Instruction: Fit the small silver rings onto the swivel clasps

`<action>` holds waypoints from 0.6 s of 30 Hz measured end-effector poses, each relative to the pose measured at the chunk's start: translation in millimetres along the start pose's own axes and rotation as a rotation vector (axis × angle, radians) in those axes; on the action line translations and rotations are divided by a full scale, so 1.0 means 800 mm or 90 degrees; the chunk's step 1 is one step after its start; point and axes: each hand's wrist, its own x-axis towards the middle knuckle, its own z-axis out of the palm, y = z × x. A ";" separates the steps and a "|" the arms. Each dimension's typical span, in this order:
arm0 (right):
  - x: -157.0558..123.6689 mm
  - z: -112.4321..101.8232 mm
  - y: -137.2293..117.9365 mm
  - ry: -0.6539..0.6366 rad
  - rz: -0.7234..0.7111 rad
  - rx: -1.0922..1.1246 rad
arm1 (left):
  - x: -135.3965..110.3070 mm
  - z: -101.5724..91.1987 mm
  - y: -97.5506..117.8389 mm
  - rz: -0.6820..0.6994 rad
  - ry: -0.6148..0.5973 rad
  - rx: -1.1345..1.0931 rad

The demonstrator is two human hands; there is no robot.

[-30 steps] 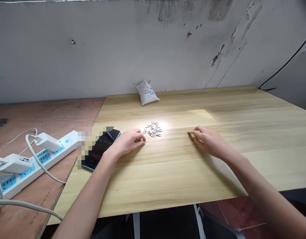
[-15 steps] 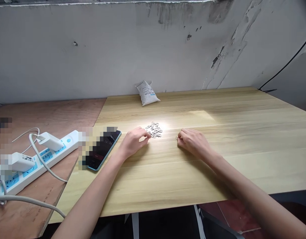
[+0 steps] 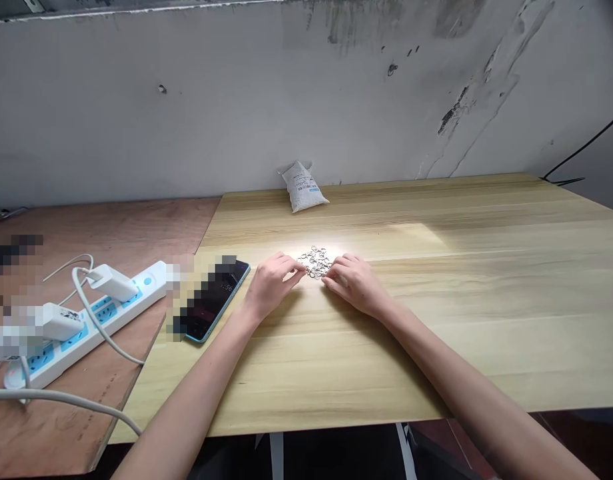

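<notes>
A small pile of metal clasps with rings (image 3: 315,262) lies on the light wooden table under a bright patch of light. At the pile's left edge, my left hand (image 3: 274,281) has its thumb and forefinger pinched together. My right hand (image 3: 355,283) is at the lower right edge of the pile, thumb and fingers drawn close together. Whatever sits between either hand's fingertips is too small to make out. Both wrists are low over the tabletop.
A phone (image 3: 221,297) lies left of my left hand. Farther left, a white power strip (image 3: 99,327) with plugged-in chargers and cables rests on a reddish board (image 3: 151,227). A grey-white packet (image 3: 305,189) leans near the wall (image 3: 226,107).
My right hand has moved left from bare tabletop to the pile's edge. The small metal piece seen at its fingertips before is no longer distinct. My left hand stays beside the pile.
</notes>
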 end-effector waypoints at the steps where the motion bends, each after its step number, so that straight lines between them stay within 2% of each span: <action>1: -0.003 0.003 0.000 0.007 -0.018 -0.001 | 0.000 0.000 0.001 -0.004 -0.009 -0.003; 6: -0.011 0.009 -0.010 0.054 -0.057 -0.048 | -0.001 0.003 0.004 -0.011 -0.037 -0.027; 13: -0.008 0.007 -0.016 0.074 -0.108 -0.134 | -0.001 0.006 0.004 0.000 -0.040 -0.013; 18: -0.008 0.006 -0.019 0.068 -0.087 -0.157 | -0.001 0.004 0.005 0.002 -0.054 0.006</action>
